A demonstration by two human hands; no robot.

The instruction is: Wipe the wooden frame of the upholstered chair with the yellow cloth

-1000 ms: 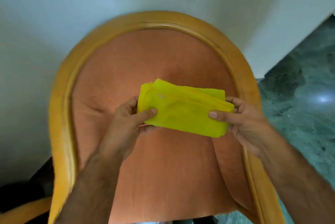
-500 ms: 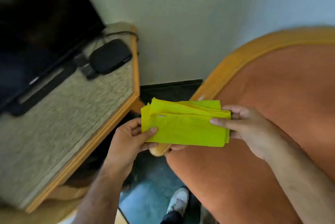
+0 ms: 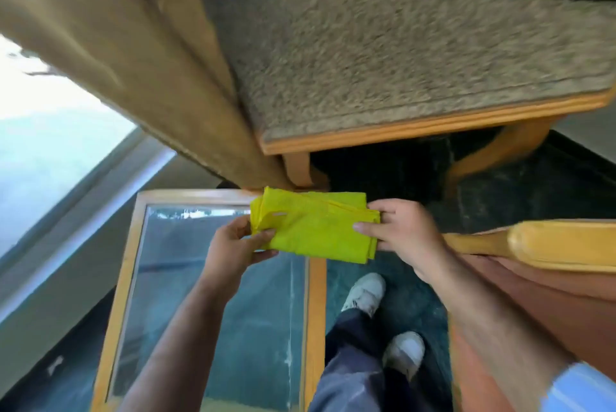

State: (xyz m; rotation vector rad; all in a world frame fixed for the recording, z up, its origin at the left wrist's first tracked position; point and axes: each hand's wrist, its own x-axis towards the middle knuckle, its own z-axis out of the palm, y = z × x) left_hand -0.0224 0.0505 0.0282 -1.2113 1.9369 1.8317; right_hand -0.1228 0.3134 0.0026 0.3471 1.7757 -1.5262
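The folded yellow cloth (image 3: 313, 228) is held level in front of me by both hands. My left hand (image 3: 233, 248) pinches its left end, and my right hand (image 3: 400, 238) grips its right end. The upholstered chair is at the right edge of the view: its light wooden arm (image 3: 550, 245) runs out past my right wrist, with orange upholstery (image 3: 550, 311) below it. The cloth does not touch the chair frame. The rest of the chair is out of view.
A glass-topped low table with a wooden rim (image 3: 315, 311) stands below my hands. A wood-edged stone-topped table (image 3: 400, 55) is ahead. A tan curtain (image 3: 110, 45) hangs at the left by a window. My feet in white shoes (image 3: 363, 295) stand between the glass table and the chair.
The view has swung left and down, from the chair's back to the floor and glass table. Both hands keep the same hold on the cloth. The chair now lies at the right edge.
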